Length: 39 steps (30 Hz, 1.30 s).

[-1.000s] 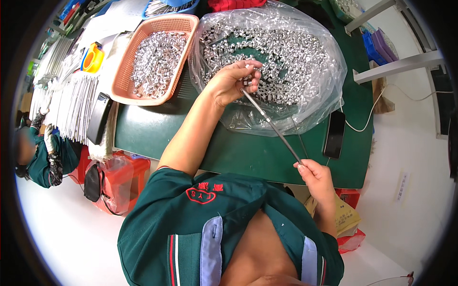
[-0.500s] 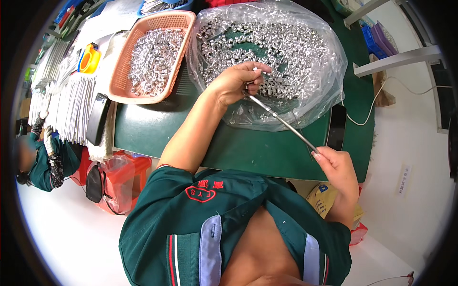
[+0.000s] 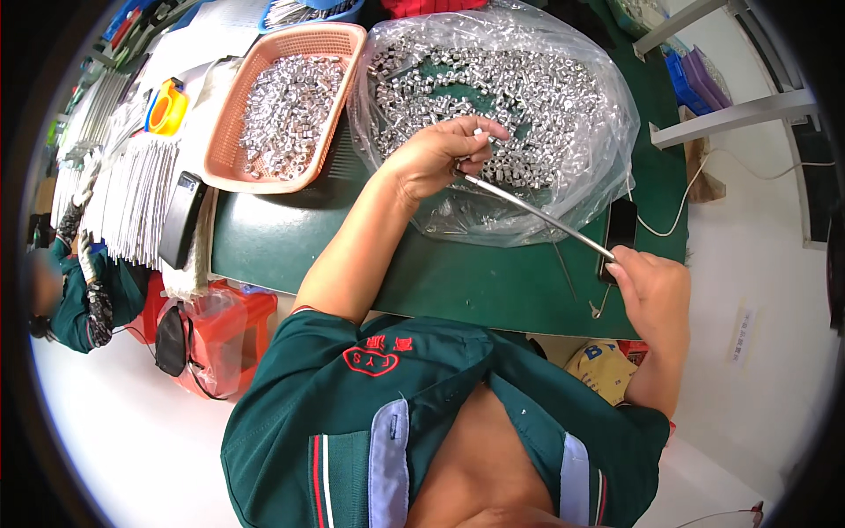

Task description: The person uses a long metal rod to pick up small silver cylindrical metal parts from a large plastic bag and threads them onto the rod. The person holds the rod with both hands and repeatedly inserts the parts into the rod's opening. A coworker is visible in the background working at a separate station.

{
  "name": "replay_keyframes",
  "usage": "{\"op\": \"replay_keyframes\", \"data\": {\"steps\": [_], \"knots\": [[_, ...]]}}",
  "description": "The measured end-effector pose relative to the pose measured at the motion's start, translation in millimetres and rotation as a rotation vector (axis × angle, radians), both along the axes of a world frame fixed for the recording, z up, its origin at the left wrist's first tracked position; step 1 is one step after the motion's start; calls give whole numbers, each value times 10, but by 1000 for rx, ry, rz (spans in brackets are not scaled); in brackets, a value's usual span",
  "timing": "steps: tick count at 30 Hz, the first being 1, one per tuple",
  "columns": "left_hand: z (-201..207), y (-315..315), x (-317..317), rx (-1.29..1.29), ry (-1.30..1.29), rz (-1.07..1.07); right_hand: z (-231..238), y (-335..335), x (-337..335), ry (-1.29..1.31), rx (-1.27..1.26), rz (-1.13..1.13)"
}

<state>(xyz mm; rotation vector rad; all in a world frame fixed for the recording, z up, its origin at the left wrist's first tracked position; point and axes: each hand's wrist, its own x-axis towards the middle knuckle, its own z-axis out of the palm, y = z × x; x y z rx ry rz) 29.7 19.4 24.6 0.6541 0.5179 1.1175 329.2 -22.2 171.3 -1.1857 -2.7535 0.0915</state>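
Observation:
A slim silvery metal rod [image 3: 537, 213] slants between my two hands, above the front edge of the clear plastic bag. My left hand [image 3: 443, 154] is closed around its upper left end, with small white bits showing at the fingertips. That end of the rod is hidden in the palm. At the lower right end, my right hand [image 3: 653, 286] is closed on the rod, thumb and fingers together. Beyond my left hand the plastic bag [image 3: 607, 167] lies spread open with many small shiny metal sleeves [image 3: 550, 97] on it.
An orange basket [image 3: 214, 150] of similar metal pieces stands left on the green table [image 3: 352, 277]. Near it are a black case [image 3: 182, 220], a yellow tape dispenser [image 3: 166, 110] and bundled white rods [image 3: 132, 198]. A dark phone [image 3: 621, 227] lies right. Another person [image 3: 97, 295] sits far left.
My right hand has moved right and slightly away from me, with the rod's end in it. The ring-like joints seen along the rod no longer show. My left hand has barely moved.

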Motion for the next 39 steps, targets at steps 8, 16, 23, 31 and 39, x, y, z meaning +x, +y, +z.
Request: {"op": "replay_keyframes", "data": {"steps": [8, 16, 23, 31, 39], "knots": [[-231, 89, -113, -114, -388, 86, -325, 119, 133, 237, -640, -256], [10, 55, -201, -312, -782, 241, -1041, -259, 111, 799, -1209, -461], [-149, 96, -109, -462, -645, 326, -1138, -388, 0, 1032, -1267, -558], [-43, 71, -73, -308, -599, 270, -1107, -460, 72, 905, -1094, -550], [-64, 66, -76, -226, -580, 265, -1072, -514, 124, 864, -1034, -571]]}}
